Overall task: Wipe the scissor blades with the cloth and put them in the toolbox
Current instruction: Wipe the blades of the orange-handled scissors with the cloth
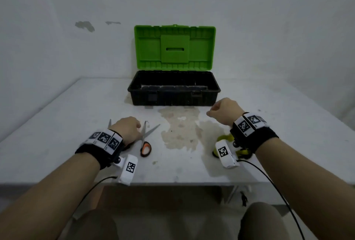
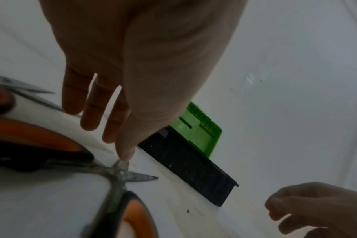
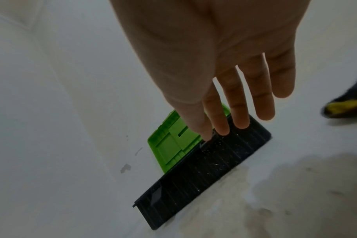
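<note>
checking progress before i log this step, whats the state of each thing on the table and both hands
toolbox: lid open and upright, no scissors inside
scissors: two pairs on the table, blades apart; nearer pair under the left hand's thumb tip
cloth: yellow, on the table under the right wrist, untouched
left hand: open, over the scissors
right hand: open, empty, raised

Stained white table (image 1: 288, 128) against a chipped white wall (image 1: 57, 28).
</note>
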### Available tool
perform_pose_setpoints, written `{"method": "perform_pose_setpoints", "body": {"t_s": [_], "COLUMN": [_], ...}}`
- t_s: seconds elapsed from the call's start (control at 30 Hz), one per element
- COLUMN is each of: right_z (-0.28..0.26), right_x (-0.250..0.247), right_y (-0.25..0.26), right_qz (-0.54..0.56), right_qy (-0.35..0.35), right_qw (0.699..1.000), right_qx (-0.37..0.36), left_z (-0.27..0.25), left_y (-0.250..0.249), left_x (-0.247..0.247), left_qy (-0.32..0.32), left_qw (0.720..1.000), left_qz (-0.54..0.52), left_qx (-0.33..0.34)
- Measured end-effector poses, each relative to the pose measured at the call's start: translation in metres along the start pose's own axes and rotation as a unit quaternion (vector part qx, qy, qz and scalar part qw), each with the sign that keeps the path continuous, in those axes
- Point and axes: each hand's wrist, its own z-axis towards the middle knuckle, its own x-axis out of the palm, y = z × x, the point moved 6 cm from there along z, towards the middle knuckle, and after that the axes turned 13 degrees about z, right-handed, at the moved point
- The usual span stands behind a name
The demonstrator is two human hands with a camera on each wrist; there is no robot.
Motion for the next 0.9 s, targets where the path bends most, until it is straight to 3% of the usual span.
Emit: {"method": "perform_pose_setpoints", "body": {"t_s": [0.13,0.27,0.43,0.63,0.77,0.9], "right_z": [-0.025,-0.043,-0.032,-0.026,-0.016,-0.015], "right_x": [0.0,-0.008,-0.009,-0.019,-0.024,-0.027], "right_y": [-0.039,-0.074,-0.106,-0.104,-0.099,-0.08], "right_qz": [-0.042,-0.15,-0.082,0.012,0.092,0.201], "right_qy": [-0.002,-0.047,-0.034,-0.054,-0.071,-0.092], "right_qw": [0.998,0.981,0.981,0.983,0.986,0.975], "right_qx": [0.051,0.116,0.174,0.174,0.118,0.027], "left_z": [-0.015,-0.018,-0.017,-0.008,-0.01,-0.013], "left_y": [-0.002,-0.001,-0.006,-0.018,-0.052,-0.097], "left_x": [0.007,0.01,0.01,0.003,-0.005,0.003], "left_qy": [0.024,-0.006,0.004,-0.032,-0.048,0.012], "left_qw": [0.994,0.993,0.997,0.994,0.959,0.919], "left_qz": [0.103,0.115,0.079,-0.105,-0.265,-0.353], "left_qx": [0.012,-0.002,-0.011,0.023,0.087,0.173]}}
